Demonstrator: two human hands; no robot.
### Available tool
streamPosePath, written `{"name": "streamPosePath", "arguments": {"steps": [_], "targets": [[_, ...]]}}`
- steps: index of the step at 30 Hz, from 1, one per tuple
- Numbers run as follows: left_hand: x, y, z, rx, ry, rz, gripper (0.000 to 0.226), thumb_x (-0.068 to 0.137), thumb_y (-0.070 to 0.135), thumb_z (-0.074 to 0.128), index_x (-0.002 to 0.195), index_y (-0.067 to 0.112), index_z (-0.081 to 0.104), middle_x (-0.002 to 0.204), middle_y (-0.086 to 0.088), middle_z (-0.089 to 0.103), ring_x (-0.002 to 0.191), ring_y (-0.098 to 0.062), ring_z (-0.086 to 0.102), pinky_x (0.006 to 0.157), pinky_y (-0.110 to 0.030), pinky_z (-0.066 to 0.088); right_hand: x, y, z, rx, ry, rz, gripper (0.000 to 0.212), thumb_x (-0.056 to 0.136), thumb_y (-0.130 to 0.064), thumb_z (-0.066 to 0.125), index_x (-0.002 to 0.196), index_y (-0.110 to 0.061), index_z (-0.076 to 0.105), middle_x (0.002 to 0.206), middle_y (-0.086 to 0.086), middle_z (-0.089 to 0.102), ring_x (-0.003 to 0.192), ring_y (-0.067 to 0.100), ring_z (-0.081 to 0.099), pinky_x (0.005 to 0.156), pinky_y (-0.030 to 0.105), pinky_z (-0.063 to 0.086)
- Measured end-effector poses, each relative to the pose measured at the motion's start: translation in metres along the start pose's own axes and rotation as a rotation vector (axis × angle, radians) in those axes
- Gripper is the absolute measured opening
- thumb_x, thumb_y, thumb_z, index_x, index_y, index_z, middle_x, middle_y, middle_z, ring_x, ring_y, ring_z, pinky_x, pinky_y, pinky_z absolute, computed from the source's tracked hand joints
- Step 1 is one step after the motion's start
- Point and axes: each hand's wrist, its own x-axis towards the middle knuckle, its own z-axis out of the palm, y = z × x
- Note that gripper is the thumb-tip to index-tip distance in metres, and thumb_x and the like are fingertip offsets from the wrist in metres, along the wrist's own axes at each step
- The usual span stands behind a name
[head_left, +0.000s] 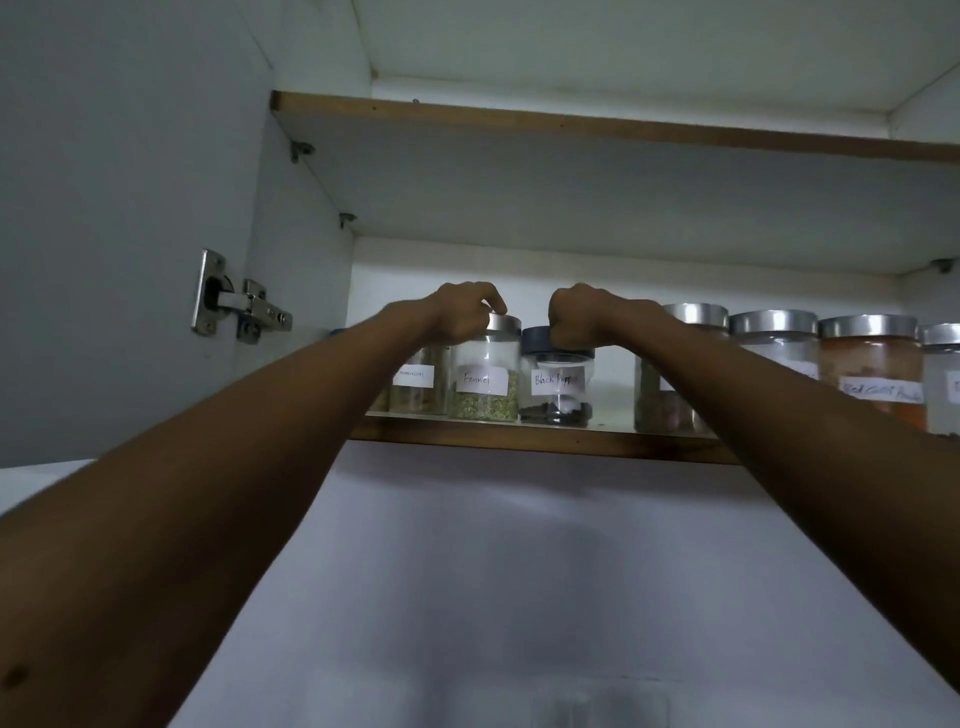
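Both arms reach up into an open wall cupboard. My left hand (465, 312) grips the silver lid of a glass jar labelled Fennel (485, 387), which stands on the lower shelf (545, 439). My right hand (582, 314) grips the dark lid of a smaller jar labelled Black Pepper (557, 387), just right of the fennel jar. Both jars rest on the shelf and hold only a little at the bottom.
More labelled silver-lidded jars line the shelf: one at the left (418, 382), one behind my right forearm (670, 400), a red chilli powder jar (872, 371) and others at the right. An upper shelf (571, 124) sits above. The open door's hinge (236, 299) is at left.
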Motion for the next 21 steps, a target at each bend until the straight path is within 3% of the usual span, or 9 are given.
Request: {"name": "streamPosePath", "arguments": {"steps": [6, 10, 12, 14, 16, 19, 21], "targets": [[0.024, -0.015, 0.014, 0.036, -0.072, -0.038, 0.036, 0.094, 0.006, 0.036, 0.127, 0.013, 0.048, 0.139, -0.008, 0.046, 0.122, -0.026, 0.045, 0.094, -0.026, 0.035, 0.025, -0.004, 0.025, 0.005, -0.003, 0.029, 0.032, 0.089, -0.028, 0.051, 0.069, -0.006, 0.041, 0.085, 0.012, 0.048, 0.078, 0.027, 0.048, 0.068, 0.033, 0.038], [0.037, -0.021, 0.024, 0.064, -0.096, -0.025, 0.014, 0.096, 0.003, 0.035, 0.103, 0.01, 0.045, 0.108, -0.006, 0.051, 0.1, -0.02, 0.044, 0.072, -0.023, 0.036, 0.042, -0.006, 0.039, -0.018, -0.012, 0.049, 0.025, 0.09, -0.025, 0.051, 0.095, -0.001, 0.051, 0.09, 0.013, 0.048, 0.081, 0.026, 0.048, 0.07, 0.033, 0.039], [0.046, -0.034, 0.033, 0.048, -0.081, -0.031, 0.021, 0.096, 0.008, 0.037, 0.111, 0.016, 0.049, 0.124, -0.006, 0.054, 0.109, -0.024, 0.049, 0.094, -0.028, 0.037, 0.051, -0.005, 0.045, -0.021, -0.013, 0.058, 0.03, 0.09, -0.026, 0.052, 0.101, 0.002, 0.053, 0.09, 0.013, 0.049, 0.081, 0.026, 0.048, 0.07, 0.033, 0.04], [0.054, -0.047, 0.04, 0.094, -0.042, -0.071, 0.026, 0.094, 0.014, 0.038, 0.115, 0.025, 0.048, 0.132, -0.004, 0.053, 0.122, -0.025, 0.046, 0.113, -0.045, 0.013, 0.057, -0.004, 0.05, -0.013, -0.015, 0.06, 0.03, 0.089, -0.026, 0.052, 0.099, 0.001, 0.053, 0.088, 0.013, 0.049, 0.081, 0.025, 0.049, 0.071, 0.032, 0.04], [0.06, -0.053, 0.044, 0.152, -0.029, -0.105, 0.025, 0.095, 0.016, 0.039, 0.116, 0.028, 0.046, 0.134, -0.003, 0.053, 0.129, -0.025, 0.041, 0.112, -0.052, -0.006, 0.063, -0.002, 0.055, 0.006, -0.007, 0.059, 0.024, 0.089, -0.027, 0.052, 0.09, -0.003, 0.05, 0.085, 0.012, 0.049, 0.08, 0.025, 0.049, 0.071, 0.033, 0.041], [0.062, -0.052, 0.048, 0.198, -0.026, -0.104, 0.03, 0.097, 0.017, 0.035, 0.124, 0.026, 0.044, 0.136, -0.001, 0.051, 0.13, -0.025, 0.039, 0.11, -0.055, -0.01, 0.068, 0.001, 0.062, 0.031, 0.003, 0.069, 0.027, 0.09, -0.027, 0.052, 0.079, -0.002, 0.047, 0.074, 0.009, 0.046, 0.078, 0.026, 0.048, 0.07, 0.033, 0.04], [0.064, -0.054, 0.051, 0.221, -0.03, -0.105, 0.031, 0.098, 0.019, 0.033, 0.127, 0.026, 0.042, 0.136, -0.002, 0.051, 0.131, -0.025, 0.039, 0.111, -0.056, -0.009, 0.071, 0.004, 0.065, 0.045, 0.011, 0.073, 0.027, 0.089, -0.026, 0.052, 0.077, -0.003, 0.045, 0.078, 0.01, 0.047, 0.079, 0.027, 0.048, 0.07, 0.034, 0.04]]}}
